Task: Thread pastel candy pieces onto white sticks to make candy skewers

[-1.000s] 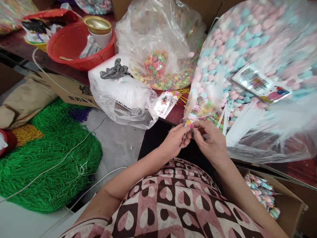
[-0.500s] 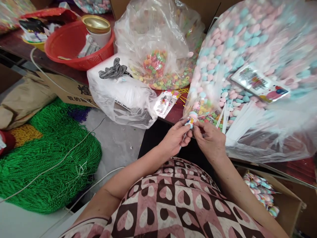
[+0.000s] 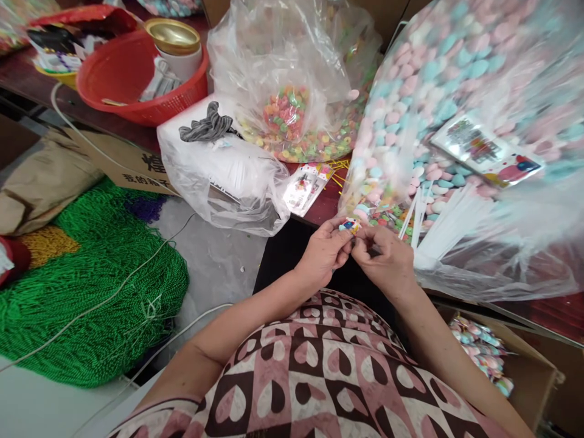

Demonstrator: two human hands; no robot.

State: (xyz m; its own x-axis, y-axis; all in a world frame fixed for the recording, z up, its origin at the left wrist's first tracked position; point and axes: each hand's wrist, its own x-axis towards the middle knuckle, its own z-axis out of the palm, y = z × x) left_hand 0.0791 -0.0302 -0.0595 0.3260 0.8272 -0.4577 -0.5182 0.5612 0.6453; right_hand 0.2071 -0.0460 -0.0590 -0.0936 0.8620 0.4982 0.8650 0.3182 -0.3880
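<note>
In front of my belly, a small printed candy packet [image 3: 350, 225] with a blue and yellow pattern is held between both hands. My left hand [image 3: 326, 249] is closed on it, thumb on top and fingers curled beneath. My right hand [image 3: 383, 252] pinches at the packet's near right side, its fingers bent; the exact spot they grip is hidden. Just beyond the hands lies an open clear bag of pink, blue and white candies [image 3: 392, 121], with small ring candies [image 3: 392, 214] at its near edge. White sticks [image 3: 444, 222] rest on that bag, right of my right hand.
Flat printed packets [image 3: 308, 187] and yellow twist ties [image 3: 338, 175] lie on the dark red table. Behind are a bag of ring candies [image 3: 292, 115] and a red basket [image 3: 137, 91]. Green bead strands [image 3: 91, 292] heap at left. A cardboard box [image 3: 524, 371] holds filled packets at lower right.
The packet has turned in my fingers: its printed blue part now faces up, and the candies that stuck up above it show less. My right fingers have curled in more.
</note>
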